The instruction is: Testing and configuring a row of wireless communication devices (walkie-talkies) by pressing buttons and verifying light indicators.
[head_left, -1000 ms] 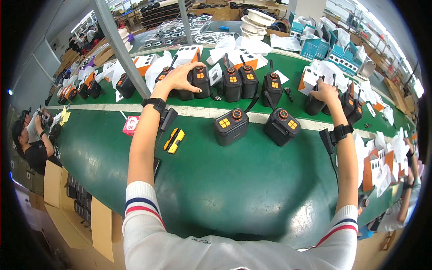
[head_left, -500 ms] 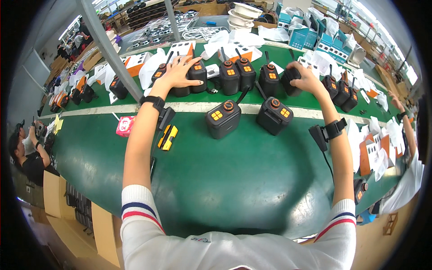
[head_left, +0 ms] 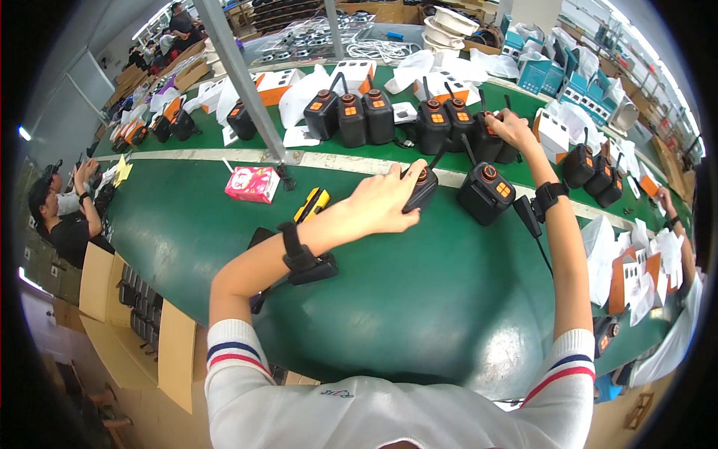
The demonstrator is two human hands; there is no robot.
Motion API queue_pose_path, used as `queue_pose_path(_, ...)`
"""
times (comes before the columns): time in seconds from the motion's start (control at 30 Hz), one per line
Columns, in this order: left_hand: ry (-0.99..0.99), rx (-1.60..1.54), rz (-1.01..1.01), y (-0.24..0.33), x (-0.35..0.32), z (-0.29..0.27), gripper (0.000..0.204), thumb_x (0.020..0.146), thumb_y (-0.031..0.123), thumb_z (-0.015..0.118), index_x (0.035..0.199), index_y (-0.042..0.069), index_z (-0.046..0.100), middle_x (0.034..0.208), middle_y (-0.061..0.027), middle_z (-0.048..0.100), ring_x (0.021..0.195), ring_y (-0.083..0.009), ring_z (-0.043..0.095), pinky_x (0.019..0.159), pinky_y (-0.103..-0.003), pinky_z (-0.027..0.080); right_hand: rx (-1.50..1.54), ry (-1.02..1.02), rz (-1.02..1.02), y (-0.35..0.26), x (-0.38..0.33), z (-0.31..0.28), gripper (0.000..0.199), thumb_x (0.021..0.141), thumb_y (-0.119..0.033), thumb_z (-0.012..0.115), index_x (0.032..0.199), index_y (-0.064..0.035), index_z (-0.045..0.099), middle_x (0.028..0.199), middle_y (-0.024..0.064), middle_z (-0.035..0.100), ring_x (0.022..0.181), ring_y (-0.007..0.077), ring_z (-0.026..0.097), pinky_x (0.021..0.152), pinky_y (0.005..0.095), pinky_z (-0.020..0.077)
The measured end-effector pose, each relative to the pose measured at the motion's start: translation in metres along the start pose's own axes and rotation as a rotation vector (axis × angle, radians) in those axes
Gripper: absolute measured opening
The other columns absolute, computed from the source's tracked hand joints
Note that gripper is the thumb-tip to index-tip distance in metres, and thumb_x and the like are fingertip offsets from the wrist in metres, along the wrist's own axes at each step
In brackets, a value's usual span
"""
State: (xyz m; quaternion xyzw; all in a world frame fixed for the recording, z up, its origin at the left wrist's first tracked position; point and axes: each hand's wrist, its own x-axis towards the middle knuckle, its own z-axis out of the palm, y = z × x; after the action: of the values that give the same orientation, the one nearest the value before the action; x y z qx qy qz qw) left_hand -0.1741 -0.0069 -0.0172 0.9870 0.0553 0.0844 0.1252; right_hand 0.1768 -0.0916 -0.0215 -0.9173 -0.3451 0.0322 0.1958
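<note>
My left hand (head_left: 385,202) is closed around a boxy black device (head_left: 423,191) near the pale strip, thumb on its near side and a finger by its orange ring. My right hand (head_left: 513,129) reaches to the back row, its fingers closed on the top of another black device (head_left: 488,147) with orange buttons. Between my arms stands a similar device (head_left: 486,193), its orange ring and buttons facing up and its black strap-like piece sticking up. More of them, a trio (head_left: 350,120) and a pair (head_left: 444,126), line the far green surface.
A red-and-white carton (head_left: 252,184) and a yellow-black tool (head_left: 312,204) lie left on the green table (head_left: 359,314). A metal post (head_left: 243,75) rises at the table strip. Further devices (head_left: 593,173) and opened white-orange boxes (head_left: 624,273) are at right. Co-workers sit at both sides.
My left hand has left the back row and come nearer, onto the front left device. My right hand stays on its device, now close beside the pair. The view has swung left.
</note>
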Motion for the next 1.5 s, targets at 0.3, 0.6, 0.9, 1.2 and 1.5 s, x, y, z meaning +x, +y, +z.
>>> queue_pose_path(0.3, -0.288, -0.302, -0.115, 0.060, -0.050, -0.023, 0.086, 0.079, 0.045, 0.068, 0.136, -0.003, 0.024, 0.115, -0.0291, 0.045, 0.093, -0.0481, 0.060, 0.082, -0.049, 0.051, -0.001, -0.314, 0.079, -0.026, -0.013, -0.031, 0.084, 0.059, -0.056, 0.064, 0.123, -0.0010, 0.055, 0.129, 0.0215, 0.051, 0.116, 0.0326, 0.051, 0.096, 0.0374, 0.0404)
queue_pose_path(0.6, 0.239, 0.326, -0.537, -0.146, 0.039, -0.063, 0.079, 0.071, 0.033, 0.070, 0.135, 0.002, 0.035, 0.123, -0.0283, 0.047, 0.112, -0.0453, 0.050, 0.094, -0.048, 0.044, -0.107, -0.057, 0.186, -0.019, -0.017, -0.021, 0.103, 0.054, -0.069, 0.066, 0.130, -0.0018, 0.049, 0.132, 0.0336, 0.043, 0.125, 0.0437, 0.043, 0.106, 0.0411, 0.0301)
queue_pose_path(0.9, 0.377, 0.128, -0.513, -0.207, 0.061, -0.027, 0.075, 0.069, 0.028, 0.071, 0.132, 0.008, 0.036, 0.105, -0.0281, 0.057, 0.095, -0.0488, 0.059, 0.080, -0.051, 0.050, -0.122, -0.082, 0.254, -0.027, -0.035, -0.014, 0.108, 0.053, -0.069, 0.068, 0.133, 0.0004, 0.046, 0.134, 0.0369, 0.038, 0.131, 0.0499, 0.029, 0.103, 0.0509, 0.0320)
queue_pose_path(1.2, 0.329, 0.050, -0.328, -0.036, -0.074, -0.079, 0.051, 0.076, 0.032, 0.063, 0.125, 0.028, 0.049, 0.095, -0.0260, 0.051, 0.085, -0.0442, 0.059, 0.077, -0.048, 0.051, -0.063, 0.169, 0.104, -0.001, -0.044, -0.019, 0.069, 0.052, -0.059, 0.073, 0.086, 0.0007, 0.071, 0.097, 0.0238, 0.065, 0.104, 0.0428, 0.055, 0.089, 0.0440, 0.0455)
queue_pose_path(1.5, 0.053, 0.054, -0.281, 0.021, -0.112, -0.040, 0.053, 0.074, 0.026, 0.062, 0.125, 0.026, 0.049, 0.097, -0.0239, 0.046, 0.084, -0.0434, 0.059, 0.073, -0.049, 0.051, 0.133, 0.083, -0.189, -0.003, -0.127, -0.039, 0.074, 0.053, -0.060, 0.074, 0.097, -0.0002, 0.070, 0.104, 0.0230, 0.064, 0.108, 0.0332, 0.056, 0.089, 0.0402, 0.0471)
